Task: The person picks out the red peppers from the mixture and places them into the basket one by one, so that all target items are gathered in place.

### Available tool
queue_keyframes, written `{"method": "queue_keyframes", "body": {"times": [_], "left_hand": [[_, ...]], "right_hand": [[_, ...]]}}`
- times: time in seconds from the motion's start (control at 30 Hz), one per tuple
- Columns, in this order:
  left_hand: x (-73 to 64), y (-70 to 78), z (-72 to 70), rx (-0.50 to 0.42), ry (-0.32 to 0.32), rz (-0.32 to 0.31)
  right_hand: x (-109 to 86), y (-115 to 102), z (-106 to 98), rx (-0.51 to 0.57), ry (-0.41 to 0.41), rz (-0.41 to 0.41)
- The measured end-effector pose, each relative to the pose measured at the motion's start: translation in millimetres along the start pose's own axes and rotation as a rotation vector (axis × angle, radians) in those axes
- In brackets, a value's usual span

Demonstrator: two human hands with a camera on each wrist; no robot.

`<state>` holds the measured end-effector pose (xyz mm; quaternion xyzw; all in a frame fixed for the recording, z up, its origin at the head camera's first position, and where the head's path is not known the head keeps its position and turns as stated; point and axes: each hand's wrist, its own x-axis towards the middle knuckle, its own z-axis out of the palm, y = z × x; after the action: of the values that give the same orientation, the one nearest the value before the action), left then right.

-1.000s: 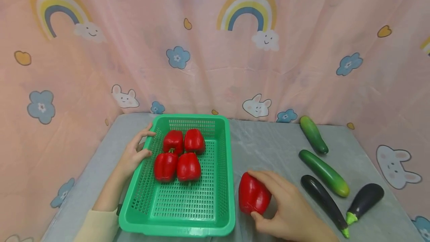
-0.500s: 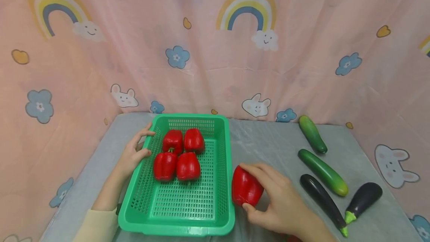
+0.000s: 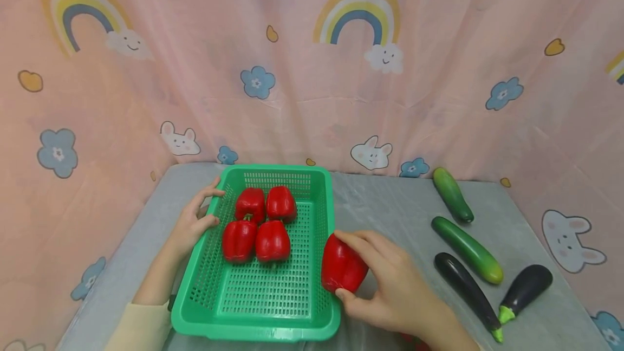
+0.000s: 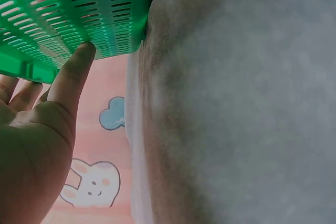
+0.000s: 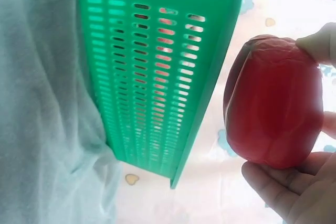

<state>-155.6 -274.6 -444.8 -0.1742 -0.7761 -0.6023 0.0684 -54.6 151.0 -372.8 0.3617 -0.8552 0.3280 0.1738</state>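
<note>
Bell pepper (image 3: pixel 343 265), glossy deep red, blocky, softly lobed, in right fingers (image 3: pixel 359 245)

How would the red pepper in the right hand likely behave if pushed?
The red pepper looks glossy, so it may be slippery. It shows no visible dent where the right hand pinches it, so it's probably fairly stiff. Its rounded, lobed sides suggest it might rock or roll when pushed.

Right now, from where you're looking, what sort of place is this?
Probably a small staged tabletop set-up rather than a working kitchen, though I can't be sure: a pink cartoon-print curtain hangs directly behind a grey-covered table, where a green basket holds red peppers.
</note>
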Motion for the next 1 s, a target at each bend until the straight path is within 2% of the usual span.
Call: {"method": "queue_keyframes", "body": {"times": [0.2, 0.57, 0.8, 1.0], "left_hand": [[0.6, -0.7, -0.3, 0.001, 0.000, -0.009], [0.5, -1.4, -0.1, -0.001, 0.001, -0.010], [0.8, -2.0, -0.5, -0.008, -0.001, -0.016], [0.5, -2.0, -0.9, -0.014, -0.003, -0.018]], "right_hand": [[9.8, -5, 1, -0.005, -0.012, -0.011], [31.9, -11, 8, 0.021, 0.007, -0.096], [42.2, -17, 13, 0.065, -0.048, -0.048], [52.6, -24, 19, 0.089, -0.096, -0.050]]}}
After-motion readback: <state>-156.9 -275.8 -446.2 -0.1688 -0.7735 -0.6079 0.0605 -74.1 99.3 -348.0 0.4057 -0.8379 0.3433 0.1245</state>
